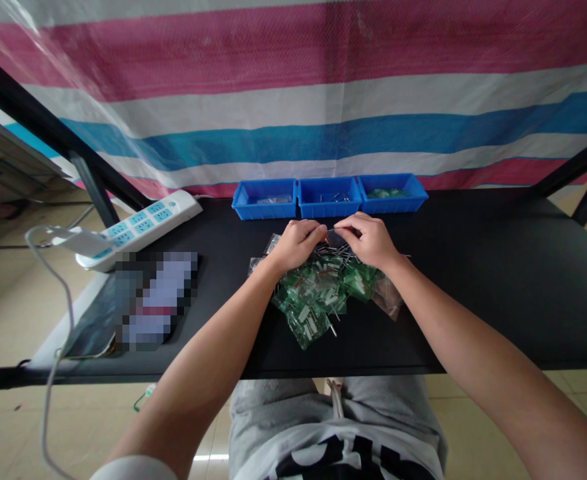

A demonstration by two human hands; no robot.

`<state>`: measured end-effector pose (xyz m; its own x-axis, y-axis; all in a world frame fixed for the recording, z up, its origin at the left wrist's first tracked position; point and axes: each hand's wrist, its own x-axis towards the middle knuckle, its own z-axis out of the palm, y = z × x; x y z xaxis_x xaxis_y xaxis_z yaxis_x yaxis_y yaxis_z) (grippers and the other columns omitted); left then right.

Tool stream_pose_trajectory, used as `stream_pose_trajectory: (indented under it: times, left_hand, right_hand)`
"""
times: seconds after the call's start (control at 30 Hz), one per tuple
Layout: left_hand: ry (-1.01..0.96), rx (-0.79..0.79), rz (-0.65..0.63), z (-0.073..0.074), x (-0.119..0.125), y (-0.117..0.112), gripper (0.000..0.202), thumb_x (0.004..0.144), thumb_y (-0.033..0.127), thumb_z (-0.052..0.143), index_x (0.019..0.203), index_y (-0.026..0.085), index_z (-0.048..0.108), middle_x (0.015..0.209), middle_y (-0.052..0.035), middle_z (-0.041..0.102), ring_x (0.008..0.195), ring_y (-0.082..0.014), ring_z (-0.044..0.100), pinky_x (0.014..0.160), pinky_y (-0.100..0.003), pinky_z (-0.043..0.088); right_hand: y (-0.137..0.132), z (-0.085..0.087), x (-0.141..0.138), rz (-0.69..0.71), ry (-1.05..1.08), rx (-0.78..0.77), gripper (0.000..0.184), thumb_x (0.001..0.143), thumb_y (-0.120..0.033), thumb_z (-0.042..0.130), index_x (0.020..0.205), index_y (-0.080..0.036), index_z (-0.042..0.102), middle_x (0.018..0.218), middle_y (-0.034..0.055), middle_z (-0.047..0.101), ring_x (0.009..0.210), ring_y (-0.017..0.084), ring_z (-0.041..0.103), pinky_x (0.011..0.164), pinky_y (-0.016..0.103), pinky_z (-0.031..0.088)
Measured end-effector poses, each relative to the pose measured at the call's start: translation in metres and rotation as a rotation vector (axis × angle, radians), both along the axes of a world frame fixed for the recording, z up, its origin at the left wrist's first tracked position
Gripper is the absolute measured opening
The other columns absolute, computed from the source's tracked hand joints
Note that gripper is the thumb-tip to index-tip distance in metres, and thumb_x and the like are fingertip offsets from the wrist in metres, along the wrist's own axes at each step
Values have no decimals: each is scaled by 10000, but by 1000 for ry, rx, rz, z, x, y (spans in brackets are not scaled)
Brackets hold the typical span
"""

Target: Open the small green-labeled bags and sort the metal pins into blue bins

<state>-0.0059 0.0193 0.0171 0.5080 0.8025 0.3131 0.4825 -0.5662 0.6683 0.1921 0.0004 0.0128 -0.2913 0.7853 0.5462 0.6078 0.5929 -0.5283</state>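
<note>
My left hand (pixel 296 245) is closed at the far edge of a heap, its thumb and fingers together; whatever it holds is hidden. Close on its right, my right hand (pixel 368 239) pinches something thin and small at its fingertips, too small to name. Below both hands lies the heap of small green plastic bags (pixel 308 313) with short light pieces inside, some bags clear. Loose thin metal pins (pixel 341 252) are mixed in at the top of the heap. A brownish clear bag (pixel 387 298) lies near my right wrist.
Behind my hands stand three blue bins: the left bin (pixel 264 211) with clear bags, the middle bin (pixel 329 209) with metal pieces, the right bin (pixel 394 205) with green bags. At left are a white power strip (pixel 183 208), its cable, and a phone (pixel 161 300) on the black table (pixel 498 287).
</note>
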Motion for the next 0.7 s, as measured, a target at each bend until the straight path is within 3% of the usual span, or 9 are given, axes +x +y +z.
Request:
stream_pose_trajectory:
  times: [0.13,0.27,0.4,0.5,0.7]
  left_hand:
    - [20,-18,-5,0,0,0,407,950,406,397,768,171,675,774,-31,713,708,-143,640,731,-252,475]
    - [41,29,97,-1,1,0,289,911,360,492,839,164,693,825,-41,722,750,-155,642,769,-260,481]
    - [49,149,258,-4,1,2,236,891,321,539,902,161,713,855,-59,717,821,-176,640,806,-274,476]
    - [42,200,350,-8,-1,7,246,897,297,529,958,156,721,877,-70,722,837,-181,639,790,-270,480]
    - [16,214,569,-13,-3,16,283,901,345,527,913,161,742,858,-62,744,777,-182,661,774,-271,479]
  right_hand:
    - [0,-1,0,-20,8,-20,156,879,-286,566,837,-217,699,856,62,734,797,201,636,734,322,487]
    - [-1,0,0,-54,27,-29,162,843,-314,606,888,-192,702,833,59,728,726,183,635,681,294,478]
    - [1,0,2,-161,68,-68,364,919,-422,487,752,-173,694,707,56,716,642,173,651,629,272,461]
    - [5,-1,7,-233,75,-52,463,951,-419,416,656,-172,675,657,61,715,621,172,668,616,261,453]
    - [10,-5,8,-266,53,16,210,813,-316,624,669,-184,701,628,37,714,560,172,645,581,264,444]
